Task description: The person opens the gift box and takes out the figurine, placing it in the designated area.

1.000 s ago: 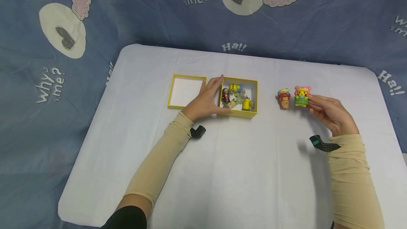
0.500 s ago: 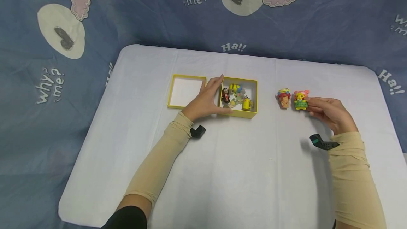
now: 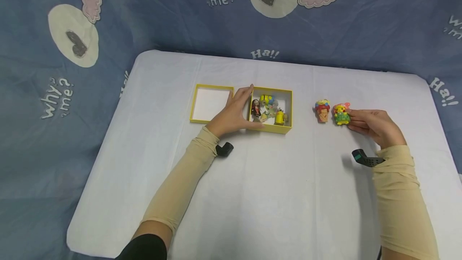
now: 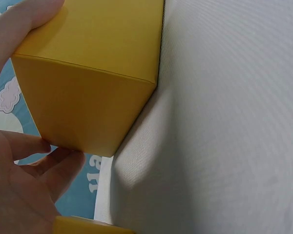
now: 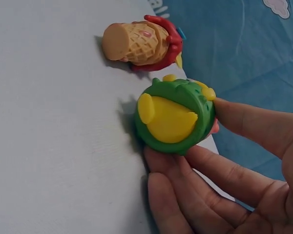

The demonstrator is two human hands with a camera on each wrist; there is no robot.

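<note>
Far edge of the white surface (image 3: 281, 187) against blue printed cloth (image 3: 151, 23); wide stretch of white toward the near side, a shallower strip behind the yellow box (image 3: 272, 129), and a broad gap between box and ice-cream-cone figure (image 3: 323, 115). Only a narrow gap between the box and the yellow-rimmed lid (image 3: 209, 103) to its left, partly covered by the left hand (image 3: 232, 116). Just right of the ice-cream-cone figure, apart from it, the green-and-yellow figure (image 3: 341, 118). Inside the box, a dark-haired figure (image 3: 256, 108), a yellow figure (image 3: 279, 118) and other pieces (image 3: 267, 100) too jumbled to tell.

Compared with a second ago: green-and-yellow figure slightly lower in the head view and more tilted; box, lid and left hand in the same places.

Left hand spread wide, gripping the box's left end, thumb on the near wall, fingertips at the far one. Right hand (image 3: 377, 126) nearly closed, pinching the green-and-yellow figure between thumb and fingers; impossible to tell whether touching the surface.
</note>
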